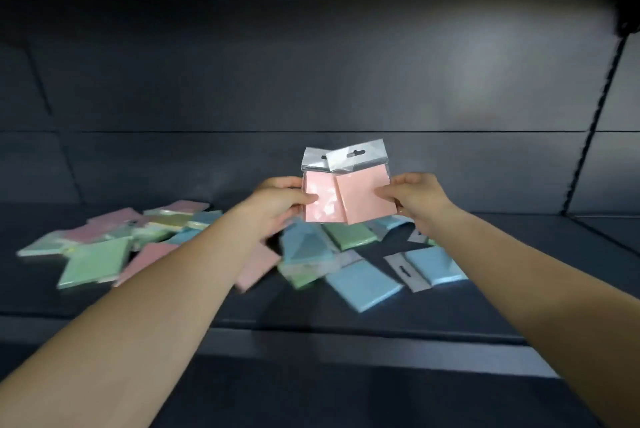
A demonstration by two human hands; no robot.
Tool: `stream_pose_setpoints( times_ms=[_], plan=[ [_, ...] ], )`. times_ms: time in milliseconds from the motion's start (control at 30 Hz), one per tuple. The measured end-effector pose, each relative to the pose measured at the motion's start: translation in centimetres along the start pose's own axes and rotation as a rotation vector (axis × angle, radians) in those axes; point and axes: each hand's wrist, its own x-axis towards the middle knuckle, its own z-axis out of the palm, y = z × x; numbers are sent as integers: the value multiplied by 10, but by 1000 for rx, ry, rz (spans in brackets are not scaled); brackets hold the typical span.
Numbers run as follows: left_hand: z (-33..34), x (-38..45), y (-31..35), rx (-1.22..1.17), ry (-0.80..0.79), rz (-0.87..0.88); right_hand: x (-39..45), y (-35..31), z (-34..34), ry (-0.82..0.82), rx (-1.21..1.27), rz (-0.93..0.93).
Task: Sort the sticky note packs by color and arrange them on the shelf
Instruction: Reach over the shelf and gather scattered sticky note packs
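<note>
Head cam: left hand [277, 199] and right hand [414, 199] each pinch a pink sticky note pack [320, 200], but the mixed pile [346, 254] on the shelf [311, 310] looks basically unsorted.

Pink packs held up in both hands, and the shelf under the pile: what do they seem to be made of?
Pink packs: apparently paper pads in clear glossy plastic sleeves, judging by the glare patches and the silvery header tabs with hang holes. The left hand and right hand pinch them by the sides. Shelf: probably painted metal, dark and matte with a soft sheen; not certain.
</note>
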Motion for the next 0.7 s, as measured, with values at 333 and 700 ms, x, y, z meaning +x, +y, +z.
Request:
stream_pose_setpoints(
  times_ms=[333, 700],
  plan=[
    [-277, -123, 13, 31, 203, 54, -126, -52, 270, -131, 28, -11],
    [-558, -154, -1, -5, 372, 14, -154, -80, 551, -327, -46, -29]
  ],
)
